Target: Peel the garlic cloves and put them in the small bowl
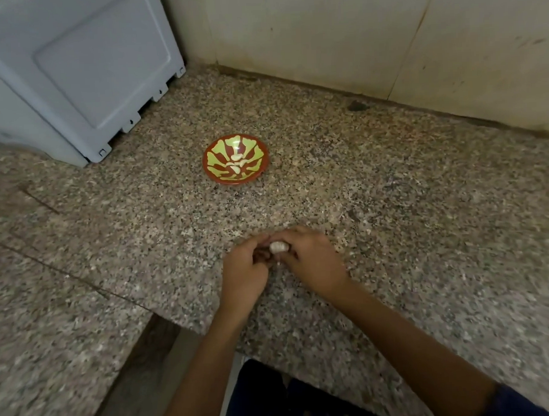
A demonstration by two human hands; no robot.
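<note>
A small red bowl (210,162) with a green leaf pattern sits on the speckled granite counter, holding a few peeled garlic cloves (235,165). Nearer to me, both hands meet over the counter around a pale piece of garlic (278,247). My left hand (245,269) has its fingers curled against the garlic from the left. My right hand (313,259) pinches it from the right with thumb and fingertips. A thin bit of skin hangs below the garlic. The bowl lies well beyond the hands, slightly to the left.
A grey-white plastic appliance (82,78) stands at the back left of the granite counter (424,217). A tiled wall (354,40) closes the back. The counter's front edge steps down at the lower left, where a lower granite slab (51,312) runs.
</note>
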